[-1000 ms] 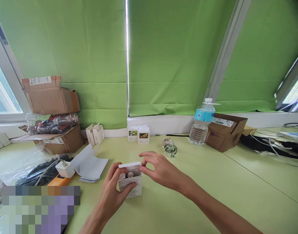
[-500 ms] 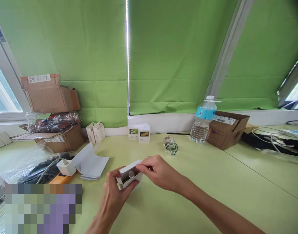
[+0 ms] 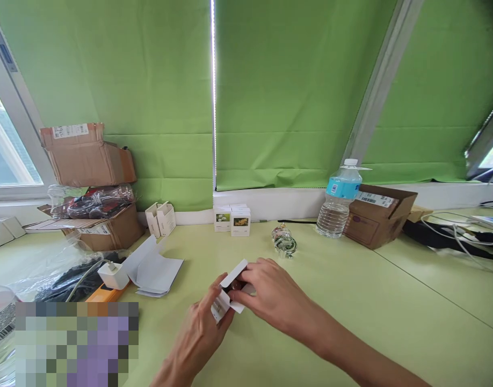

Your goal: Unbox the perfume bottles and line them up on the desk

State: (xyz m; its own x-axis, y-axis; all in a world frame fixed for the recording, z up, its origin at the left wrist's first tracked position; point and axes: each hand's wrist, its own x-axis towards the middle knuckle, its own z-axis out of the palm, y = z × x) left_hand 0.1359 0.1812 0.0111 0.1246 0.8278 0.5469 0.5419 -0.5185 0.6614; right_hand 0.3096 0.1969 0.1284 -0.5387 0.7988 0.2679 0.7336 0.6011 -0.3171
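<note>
My left hand (image 3: pixel 204 322) is wrapped round a small white carton (image 3: pixel 233 274), which is tilted with its top flaps raised. Thumb and fingers of my right hand (image 3: pixel 270 290) reach into the open top, bent together. What they grip inside is hidden behind them; the carton's interior is dark. Beyond my hands stand several small white cartons (image 3: pixel 240 223) with plant pictures on their fronts. To the right of these lies a small bundle of green cords and clear pieces (image 3: pixel 284 242).
Folded white sheets (image 3: pixel 160 274) lie left of my hands, beside a white charger (image 3: pixel 113 275) on an orange block. Two open white cartons (image 3: pixel 160 219) stand behind. Brown boxes (image 3: pixel 89 161) are stacked at left. A water bottle (image 3: pixel 338 201) and brown box (image 3: pixel 377 217) stand back right.
The carton has tipped and turned, moving slightly right. My right fingers have gone from its rim into the opening, covering the round-topped item that showed inside. The view has shifted slightly.
</note>
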